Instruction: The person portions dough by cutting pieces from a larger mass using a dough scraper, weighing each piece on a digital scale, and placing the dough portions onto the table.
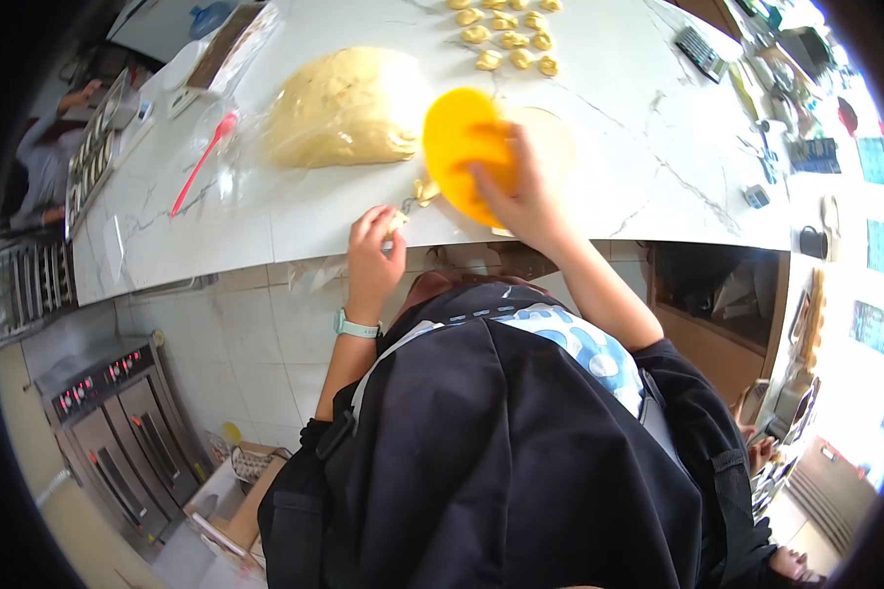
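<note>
My right hand (521,187) is closed on a yellow rounded scraper (457,147), tilted over the marble counter (638,177). Behind the scraper a pale round patch partly shows. My left hand (375,245) is at the counter's front edge, its fingers closed round a small piece of dough (397,222). Between the hands lies another small dough piece (425,190). A large mass of dough (349,108) under clear plastic sits beyond my left hand. Several small dough lumps (514,39) stand in rows at the far side.
On the left are a red spoon (204,164), a scale (180,101) and trays (93,167), with a person (44,147) beyond. A calculator (699,53) and a small device (756,196) lie right. An oven (128,442) stands below left; another person's hand shows lower right.
</note>
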`<move>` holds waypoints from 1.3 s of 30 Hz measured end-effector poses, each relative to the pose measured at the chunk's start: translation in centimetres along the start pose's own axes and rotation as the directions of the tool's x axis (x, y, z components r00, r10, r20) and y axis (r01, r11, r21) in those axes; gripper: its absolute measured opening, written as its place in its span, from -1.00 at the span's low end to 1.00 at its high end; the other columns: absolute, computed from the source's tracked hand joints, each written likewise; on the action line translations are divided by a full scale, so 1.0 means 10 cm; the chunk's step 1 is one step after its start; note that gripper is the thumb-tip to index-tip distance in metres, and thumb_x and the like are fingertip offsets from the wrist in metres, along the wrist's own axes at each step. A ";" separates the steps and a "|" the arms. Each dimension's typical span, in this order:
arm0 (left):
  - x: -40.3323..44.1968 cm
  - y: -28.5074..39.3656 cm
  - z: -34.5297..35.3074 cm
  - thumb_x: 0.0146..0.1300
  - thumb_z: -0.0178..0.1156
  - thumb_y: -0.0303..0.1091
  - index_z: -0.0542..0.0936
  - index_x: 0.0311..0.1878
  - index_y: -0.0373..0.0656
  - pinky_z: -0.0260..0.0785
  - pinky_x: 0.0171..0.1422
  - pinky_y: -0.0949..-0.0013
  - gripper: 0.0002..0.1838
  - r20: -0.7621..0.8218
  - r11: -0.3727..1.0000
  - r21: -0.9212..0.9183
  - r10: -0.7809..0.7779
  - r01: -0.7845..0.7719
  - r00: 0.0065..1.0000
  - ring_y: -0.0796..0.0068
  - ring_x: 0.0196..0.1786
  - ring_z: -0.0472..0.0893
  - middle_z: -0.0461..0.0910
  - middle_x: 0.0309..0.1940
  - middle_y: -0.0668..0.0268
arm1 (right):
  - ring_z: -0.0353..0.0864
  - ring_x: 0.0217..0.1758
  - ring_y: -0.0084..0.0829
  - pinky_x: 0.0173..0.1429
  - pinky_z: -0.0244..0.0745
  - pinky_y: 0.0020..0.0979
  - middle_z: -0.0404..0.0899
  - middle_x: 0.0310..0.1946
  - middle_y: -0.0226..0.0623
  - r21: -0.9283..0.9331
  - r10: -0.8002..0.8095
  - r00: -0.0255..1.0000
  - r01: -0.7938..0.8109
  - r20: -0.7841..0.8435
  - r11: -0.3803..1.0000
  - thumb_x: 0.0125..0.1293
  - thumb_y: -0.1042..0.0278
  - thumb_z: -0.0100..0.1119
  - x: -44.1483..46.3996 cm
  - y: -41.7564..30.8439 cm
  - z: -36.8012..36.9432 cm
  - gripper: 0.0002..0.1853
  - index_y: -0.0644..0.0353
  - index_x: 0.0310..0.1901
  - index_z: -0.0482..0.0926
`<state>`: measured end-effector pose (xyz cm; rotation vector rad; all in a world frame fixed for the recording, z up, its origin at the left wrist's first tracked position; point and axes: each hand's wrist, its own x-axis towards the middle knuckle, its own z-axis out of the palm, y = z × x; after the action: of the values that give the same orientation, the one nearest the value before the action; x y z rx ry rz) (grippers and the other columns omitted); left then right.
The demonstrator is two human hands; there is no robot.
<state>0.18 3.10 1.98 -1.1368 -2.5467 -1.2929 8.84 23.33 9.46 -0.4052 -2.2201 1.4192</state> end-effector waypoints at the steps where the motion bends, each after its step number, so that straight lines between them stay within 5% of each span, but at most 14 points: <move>1: -0.04 0.00 -0.01 0.08 0.20 -0.52 0.58 -0.11 -0.28 0.38 0.09 0.27 -0.74 0.000 0.999 0.001 0.052 -0.052 0.999 0.16 -0.04 0.54 0.56 -0.11 0.12 | 0.65 -0.18 -0.13 -0.28 0.56 -0.24 0.56 -0.25 0.00 -0.168 -0.122 0.988 0.137 0.094 0.976 0.26 0.39 0.11 0.07 0.01 0.15 -0.55 0.20 0.15 0.24; 4: -0.06 -0.11 0.00 0.05 0.25 -0.48 0.57 -0.13 -0.31 0.37 0.09 0.26 -0.73 0.038 1.000 0.012 0.023 -0.024 0.999 0.16 -0.02 0.52 0.57 -0.13 0.14 | 0.58 -0.36 0.11 -0.31 0.46 -0.04 0.55 -0.47 0.08 -0.276 0.047 0.899 0.084 0.436 0.957 0.19 0.36 0.06 0.30 -0.05 0.48 -0.53 0.20 0.14 0.23; 8: -0.05 -0.14 0.00 0.02 0.28 -0.50 0.57 -0.18 -0.31 0.42 -0.03 0.27 -0.74 -0.004 1.000 0.006 0.009 -0.009 1.000 0.16 -0.13 0.56 0.60 -0.21 0.17 | 0.55 -0.42 0.15 -0.27 0.45 0.01 0.54 -0.51 0.08 -0.429 0.184 0.816 0.086 0.549 0.899 0.18 0.44 0.00 0.38 -0.17 0.82 -0.51 0.25 0.16 0.18; 12: 0.00 -0.13 -0.14 0.13 0.26 -0.46 0.58 -0.22 -0.29 0.45 -0.20 0.38 -0.84 0.004 0.931 -0.119 -0.347 0.345 0.938 0.38 -0.32 0.60 0.61 -0.34 0.25 | 0.59 -0.36 0.08 -0.30 0.51 -0.05 0.56 -0.31 0.05 -0.326 -0.235 0.942 0.306 0.238 0.894 0.19 0.45 0.07 -0.16 0.24 1.11 -0.47 0.30 0.18 0.14; 14: 0.10 -0.17 -0.22 0.21 0.25 -0.41 0.59 -0.21 -0.29 0.46 -0.21 0.42 -0.84 -0.018 0.762 -0.386 -0.570 0.520 0.822 0.49 -0.35 0.61 0.61 -0.32 0.27 | 0.58 -0.23 0.11 -0.19 0.51 -0.07 0.53 -0.14 0.05 -0.240 -0.072 0.963 0.137 0.261 0.961 0.27 0.44 0.04 -0.25 0.38 0.99 -0.52 0.32 0.17 0.15; 16: 0.28 -0.14 -0.26 0.28 0.20 -0.33 0.58 -0.16 -0.31 0.47 -0.21 0.45 -0.78 0.070 0.708 -0.494 -0.546 0.505 0.835 0.55 -0.37 0.59 0.61 -0.31 0.29 | 0.57 -0.17 0.10 -0.14 0.52 -0.13 0.50 0.04 -0.03 -0.117 -0.022 0.977 0.047 0.212 0.992 0.33 0.44 0.02 -0.28 0.35 0.75 -0.58 0.32 0.16 0.18; 19: 0.62 0.03 -0.12 0.35 0.11 -0.15 0.50 0.06 -0.37 0.47 -0.01 0.43 -0.56 0.288 0.565 -0.650 -0.434 0.507 0.853 0.55 -0.20 0.57 0.55 -0.08 0.22 | 0.59 -0.14 -0.23 -0.14 0.51 -0.33 0.48 -0.03 -0.06 0.102 0.070 0.998 -0.069 -0.008 0.992 0.32 0.40 0.11 -0.18 0.16 0.30 -0.55 0.31 0.15 0.21; 21: 0.80 0.35 0.13 0.36 0.08 -0.09 0.43 0.18 -0.36 0.43 0.14 0.39 -0.48 0.420 0.395 -0.751 -0.334 0.530 0.844 0.51 -0.08 0.55 0.48 0.04 0.18 | 0.53 -0.05 -0.37 -0.04 0.48 -0.42 0.45 -0.05 -0.10 -0.172 -0.091 0.954 0.042 -0.285 0.984 0.33 0.40 0.12 -0.14 0.22 0.06 -0.56 0.31 0.16 0.21; 24: 0.91 0.64 0.53 0.41 -0.01 -0.17 0.22 0.33 -0.32 0.33 0.31 0.27 -0.45 0.573 0.088 -0.809 -0.107 0.581 0.813 0.31 0.21 0.44 0.33 0.22 0.08 | 0.50 -0.01 -0.43 0.02 0.45 -0.48 0.45 -0.03 -0.14 0.041 0.024 0.896 -0.006 -0.444 0.999 0.34 0.38 0.11 -0.11 0.16 -0.33 -0.54 0.30 0.17 0.18; 28: 0.80 0.51 0.58 0.36 0.07 -0.34 0.33 0.24 -0.34 0.40 0.19 0.32 -0.55 0.474 0.507 -0.723 -0.132 0.470 0.871 0.33 0.20 0.45 0.47 0.11 0.10 | 0.46 0.06 -0.35 0.10 0.40 -0.39 0.42 -0.01 -0.09 -0.069 -0.024 0.800 -0.021 -0.599 0.997 0.32 0.31 0.13 -0.21 0.19 -0.71 -0.51 0.34 0.17 0.19; 30: 0.61 0.33 0.38 0.22 0.24 -0.34 0.49 0.07 -0.29 0.44 0.00 0.35 -0.62 0.275 0.905 -0.291 -0.232 0.311 0.933 0.40 0.02 0.54 0.56 -0.02 0.17 | 0.41 0.11 -0.31 0.16 0.35 -0.32 0.39 0.02 -0.06 -0.055 -0.002 0.773 -0.043 -0.634 0.998 0.31 0.27 0.14 -0.28 0.19 -0.80 -0.49 0.34 0.17 0.20; 33: 0.34 0.15 0.12 0.07 0.36 -0.34 0.58 -0.09 -0.24 0.41 -0.13 0.35 -0.66 0.114 0.990 0.069 -0.130 0.123 0.985 0.40 -0.17 0.57 0.59 -0.16 0.19 | 0.42 0.10 -0.32 0.15 0.36 -0.35 0.40 -0.01 -0.09 -0.069 0.020 0.765 -0.083 -0.644 0.994 0.31 0.29 0.14 -0.34 0.28 -0.84 -0.49 0.34 0.16 0.20; 36: 0.13 -0.09 0.10 0.05 0.35 -0.39 0.62 -0.16 -0.24 0.40 -0.15 0.34 -0.73 0.050 0.989 0.125 0.070 -0.076 0.996 0.32 -0.26 0.56 0.58 -0.30 0.18 | 0.44 0.05 -0.44 0.07 0.40 -0.47 0.41 -0.02 -0.21 0.032 0.070 0.789 -0.064 -0.610 0.997 0.32 0.32 0.15 -0.30 0.23 -0.69 -0.54 0.29 0.15 0.23; 39: 0.07 -0.17 0.09 0.07 0.33 -0.42 0.62 -0.18 -0.26 0.40 -0.17 0.36 -0.76 0.069 1.000 0.017 -0.004 0.002 0.998 0.31 -0.28 0.56 0.58 -0.34 0.19 | 0.53 -0.07 -0.44 -0.07 0.49 -0.44 0.47 -0.06 -0.21 0.197 0.113 0.859 -0.015 -0.500 0.980 0.33 0.32 0.14 -0.20 0.18 -0.39 -0.57 0.24 0.15 0.24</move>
<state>-1.13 3.53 0.51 -1.1953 -2.6037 -1.2511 12.64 26.10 8.80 -0.7047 -1.6454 1.3457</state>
